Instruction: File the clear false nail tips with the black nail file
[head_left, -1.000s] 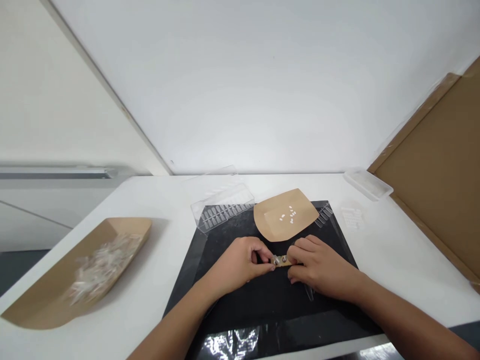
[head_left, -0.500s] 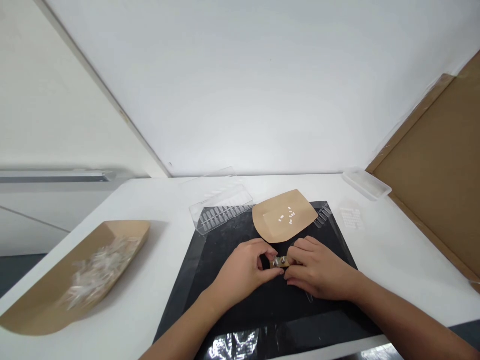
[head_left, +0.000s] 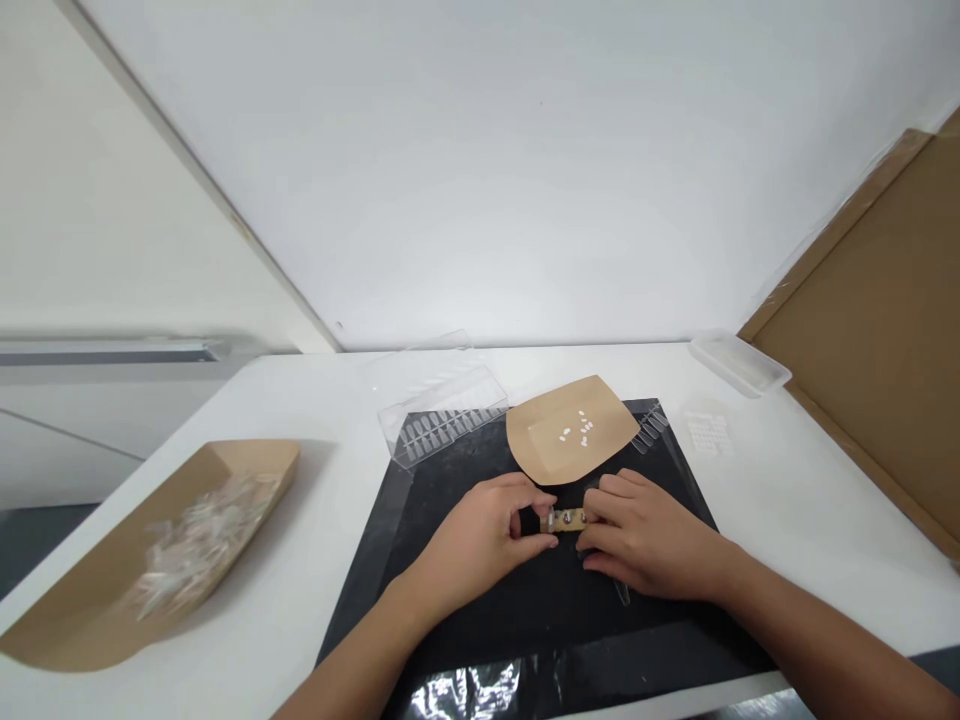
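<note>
My left hand (head_left: pixel 499 525) pinches the left end of a small brass-coloured bar with round silver studs (head_left: pixel 568 519), thumb and forefinger on either side of a silvery piece there. At the bar's other end my right hand (head_left: pixel 637 535) is closed, its curled fingers covering that end. Both hands rest low over a black mat (head_left: pixel 480 620). A clear narrow nail tip (head_left: pixel 622 592) pokes out below my right fingers. Just beyond the hands, a brown paper tray (head_left: pixel 540 455) holds several small white pieces (head_left: pixel 585 428).
Clear strips of nail tips (head_left: pixel 442 428) lie under a transparent box (head_left: pixel 480 385) behind the mat; another strip (head_left: pixel 651 428) is at right. A brown tray (head_left: pixel 67 610) heaped with clear plastic pieces (head_left: pixel 206 540) stands left. A translucent box (head_left: pixel 739 362) sits near cardboard (head_left: pixel 877 330).
My right hand has slid slightly right along the bar, so more of its studded middle shows between my hands. My left hand has barely moved.
</note>
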